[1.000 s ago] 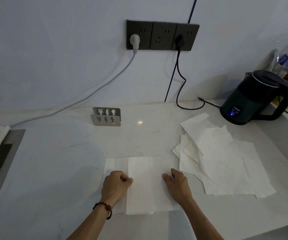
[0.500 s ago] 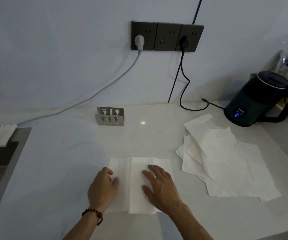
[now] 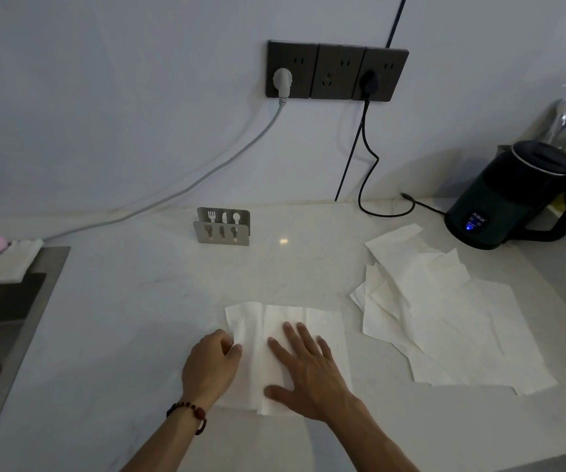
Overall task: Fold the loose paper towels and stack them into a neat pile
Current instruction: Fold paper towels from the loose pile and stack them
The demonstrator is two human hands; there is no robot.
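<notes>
Pale countertop (image 3: 138, 318): right hand (image 3: 309, 373) presses flat-fingered on the folded paper towel (image 3: 285, 318); left hand (image 3: 212, 364) pinches its left flap.

Under my right hand (image 3: 312, 373) lies the folded towel (image 3: 285, 321); my left hand (image 3: 212, 366) sits at its left edge. The loose towels (image 3: 451, 325) lie right of my right hand, the kettle (image 3: 516, 195) behind them, the napkin holder (image 3: 223, 227) beyond my left hand.
</notes>
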